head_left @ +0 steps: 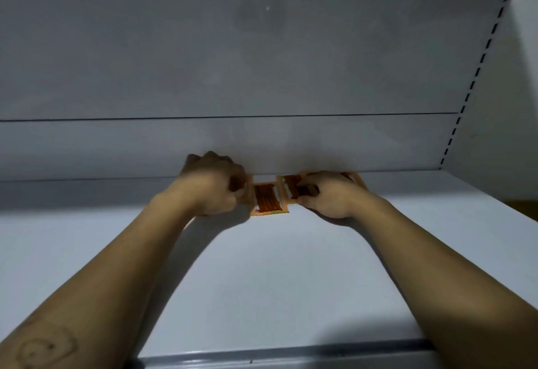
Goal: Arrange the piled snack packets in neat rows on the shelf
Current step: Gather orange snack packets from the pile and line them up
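Observation:
Orange snack packets with brown centres lie flat at the back of a white shelf [262, 275], against the rear wall. One packet [267, 199] shows in full between my hands. My left hand [214, 185] is curled over the left edge of that row and hides whatever it holds. My right hand [329, 195] pinches another packet [291, 186], thumb below and fingers on top. More orange edges [356, 179] peek out behind my right hand.
The grey back panel [233, 63] rises right behind the packets. A slotted upright [477, 71] and white side wall close the shelf on the right. The shelf's front lip [276, 358] runs along the bottom.

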Tool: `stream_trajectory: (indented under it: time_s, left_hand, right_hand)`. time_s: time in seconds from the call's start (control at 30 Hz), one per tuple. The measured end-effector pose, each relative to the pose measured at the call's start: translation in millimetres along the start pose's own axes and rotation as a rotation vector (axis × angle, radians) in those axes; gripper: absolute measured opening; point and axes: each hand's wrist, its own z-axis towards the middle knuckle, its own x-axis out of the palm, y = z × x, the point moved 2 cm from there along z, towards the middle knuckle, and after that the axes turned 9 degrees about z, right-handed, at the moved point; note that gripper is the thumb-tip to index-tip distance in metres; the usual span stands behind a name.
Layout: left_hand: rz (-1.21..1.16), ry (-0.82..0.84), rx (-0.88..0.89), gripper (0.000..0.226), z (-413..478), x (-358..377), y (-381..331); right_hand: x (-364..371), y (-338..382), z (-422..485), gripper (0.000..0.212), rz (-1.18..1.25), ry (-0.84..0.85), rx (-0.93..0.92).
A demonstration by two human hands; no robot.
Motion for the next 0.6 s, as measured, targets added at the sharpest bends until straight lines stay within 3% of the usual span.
stream_trajectory:
  time_s: [0.07, 0.17, 0.47, 0.6]
  left_hand:
    - [-0.18, -0.026, 0.116, 0.032, -1, 0, -16]
    - [-0.171, 0.033, 0.217, 0.04, 3, 9, -41]
    - [-0.15, -0.043, 0.167, 0.024, 12, 26, -32]
    - [-0.141, -0.049, 0.153, 0.033, 15, 30, -34]
  right_hand:
    - [0, 0, 0, 0.038, -0.003, -0.059, -0.008]
    - [6, -1, 2, 0.032, 0.013, -0.083, -0.034]
    - [11, 2, 1, 0.04, 0.03, 0.009, -0.011]
    - [-20, -11, 0, 0.046, 0.012, -0.192, 0.111]
